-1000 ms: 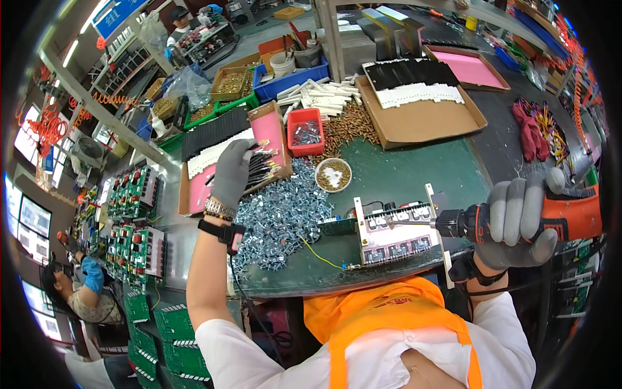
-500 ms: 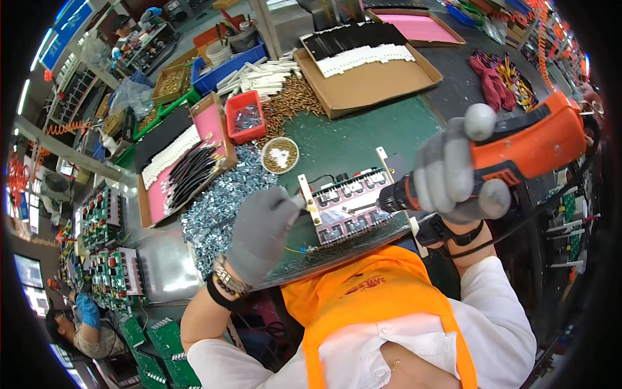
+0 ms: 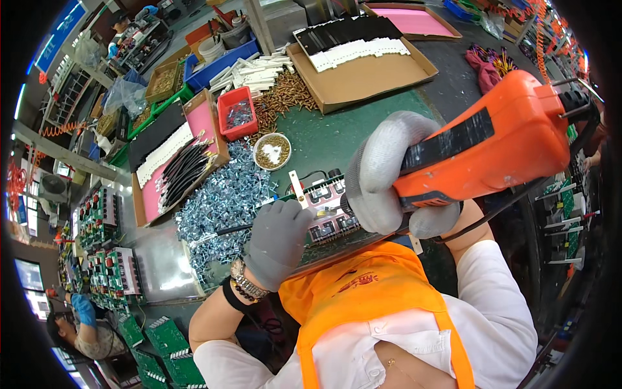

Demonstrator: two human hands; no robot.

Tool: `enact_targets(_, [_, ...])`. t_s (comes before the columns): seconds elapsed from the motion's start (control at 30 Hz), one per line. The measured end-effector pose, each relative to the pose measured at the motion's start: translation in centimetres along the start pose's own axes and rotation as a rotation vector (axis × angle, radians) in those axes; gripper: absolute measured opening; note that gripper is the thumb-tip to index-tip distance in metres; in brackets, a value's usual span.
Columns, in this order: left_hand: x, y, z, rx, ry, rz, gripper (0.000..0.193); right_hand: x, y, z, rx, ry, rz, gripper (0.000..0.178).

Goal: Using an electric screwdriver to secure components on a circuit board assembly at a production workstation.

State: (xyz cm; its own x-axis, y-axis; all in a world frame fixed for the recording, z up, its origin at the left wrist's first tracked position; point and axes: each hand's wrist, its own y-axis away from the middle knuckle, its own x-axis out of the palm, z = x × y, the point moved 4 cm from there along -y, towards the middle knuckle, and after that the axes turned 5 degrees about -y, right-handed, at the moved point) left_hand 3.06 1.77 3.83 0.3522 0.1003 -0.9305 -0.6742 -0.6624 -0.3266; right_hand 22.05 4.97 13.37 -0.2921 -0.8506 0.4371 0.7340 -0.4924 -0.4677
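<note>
My right hand (image 3: 382,175), in a grey glove, is wrapped round an orange power screwdriver (image 3: 486,142). The tool lies nearly level, its nose over the circuit board assembly (image 3: 330,223); the glove hides much of its front end. Also gloved in grey, my left hand (image 3: 278,240) is closed at the board's left end, its fingertips close to the tool's nose. A short black cable (image 3: 234,229) sticks out leftward from that hand; its other end is hidden by the fingers. Pale strips, one of them upright (image 3: 297,187), stand at the board's edge.
Left of the board lies a heap of small metal parts (image 3: 220,201). Behind it stand a white bowl of screws (image 3: 272,152), a red bin (image 3: 237,113) and a tray of black cables (image 3: 184,165). A cardboard tray (image 3: 363,81) sits further back. A person works at lower left (image 3: 87,324).
My right hand and the screwdriver have moved left and nearer the camera, covering more of the board. My left hand has shifted right and down, and a black cable now shows beside it.
</note>
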Motion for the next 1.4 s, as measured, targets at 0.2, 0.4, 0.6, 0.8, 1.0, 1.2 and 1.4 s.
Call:
enact_targets(0.2, [0.2, 0.0, -0.3, -0.004, -0.085, 0.021, 0.025, -0.4, -1.2, -0.6, -0.078, 0.063, 0.194, 0.050])
enact_targets(0.4, [0.2, -0.2, -0.3, -0.033, -0.023, 0.002, 0.026, -0.1, -1.2, -0.8, -0.091, 0.143, 0.161, 0.049])
enact_targets(0.6, [0.0, -0.2, -0.6, 0.038, -0.131, 0.071, 0.030, 0.7, -0.4, -0.9, -0.153, 0.433, -0.210, 0.049])
enact_targets(0.8, [0.2, -0.3, -0.8, 0.050, -0.157, 0.091, 0.028, 1.7, -0.4, -1.0, -0.181, 0.623, -0.421, 0.049])
enact_targets(1.0, [0.4, -0.1, -0.6, 0.065, -0.136, 0.069, 0.027, 1.0, -1.0, -0.5, 0.001, 0.518, -0.167, 0.048])
enact_targets(1.2, [0.9, 0.2, -0.5, 0.049, -0.061, 0.073, 0.029, 1.2, -1.2, -0.7, 0.026, 0.507, -0.104, 0.048])
enact_targets(1.4, [1.7, 0.2, -0.2, 0.037, -0.009, 0.034, 0.023, 1.8, -1.3, -1.1, 0.026, 0.627, -0.207, 0.048])
